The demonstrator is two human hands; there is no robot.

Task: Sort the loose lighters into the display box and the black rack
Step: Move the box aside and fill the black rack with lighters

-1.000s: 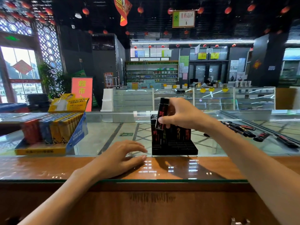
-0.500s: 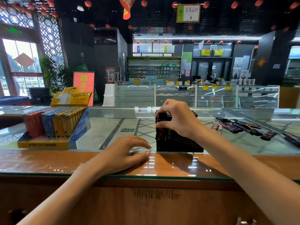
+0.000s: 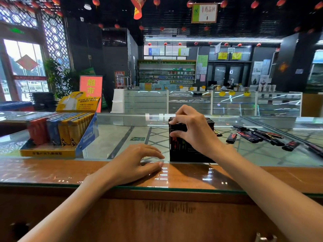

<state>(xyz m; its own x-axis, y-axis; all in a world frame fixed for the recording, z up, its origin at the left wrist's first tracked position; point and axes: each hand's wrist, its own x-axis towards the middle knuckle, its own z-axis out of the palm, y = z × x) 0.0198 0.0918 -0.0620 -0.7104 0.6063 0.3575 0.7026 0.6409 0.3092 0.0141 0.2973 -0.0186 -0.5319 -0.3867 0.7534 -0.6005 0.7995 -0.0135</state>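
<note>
The step in hand looks like seating one black lighter in the rack: the right hand pinches it from above, thumb low and fingertips on its top, at the rack's near-left corner, where it stands upright and seems nearly home. The left hand lies flat and relaxed on the counter just left of the rack, holding nothing. Next, I judge, comes a last push down, a release, then a reach right across the glass to the loose lighters, which lie scattered well apart from the rack (all dark ones, so probably rack stock). The box at far left holds rows of red, blue and yellow lighters; its yellow front and raised lid carry Chinese print too blurred to read. The red sign behind it shows 超市. The hanging sign ends in 药品区. The red marks on the black lighters are illegible.
</note>
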